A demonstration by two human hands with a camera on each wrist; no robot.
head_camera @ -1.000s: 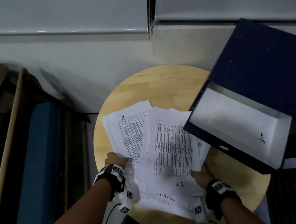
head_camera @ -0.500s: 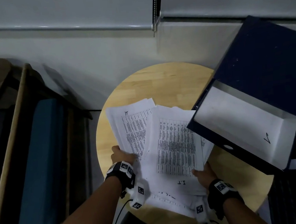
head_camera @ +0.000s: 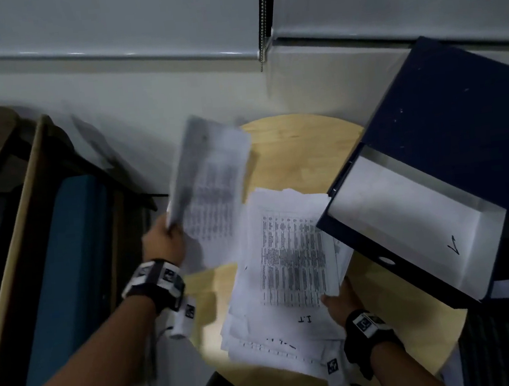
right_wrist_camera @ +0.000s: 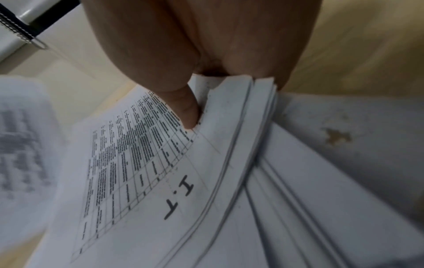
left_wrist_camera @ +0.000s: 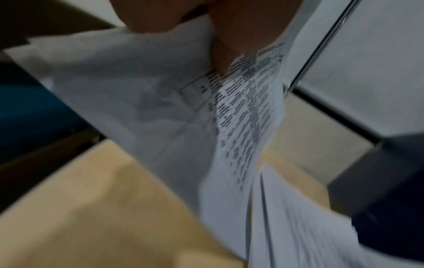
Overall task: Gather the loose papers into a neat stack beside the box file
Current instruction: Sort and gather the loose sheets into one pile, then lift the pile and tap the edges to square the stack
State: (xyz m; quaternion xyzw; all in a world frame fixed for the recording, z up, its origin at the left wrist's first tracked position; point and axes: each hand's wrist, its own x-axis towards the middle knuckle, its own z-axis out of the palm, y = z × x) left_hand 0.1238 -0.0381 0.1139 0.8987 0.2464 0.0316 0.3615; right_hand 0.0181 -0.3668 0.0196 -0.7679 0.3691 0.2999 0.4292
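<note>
round wooden table against pale wall; papers, box file on it.

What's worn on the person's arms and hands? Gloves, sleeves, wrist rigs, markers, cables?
No gloves, and no sleeves on the forearms. The left hand and right hand each have a black wrist strap bearing white square tags with black fiducial patterns, plus a white tagged block hanging below. A thin dark cable trails from each mount.

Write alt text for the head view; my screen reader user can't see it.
Left hand lifts a few printed sheets off a round wooden table, while the right hand holds the fanned pile of papers beside an open navy box file.
</note>
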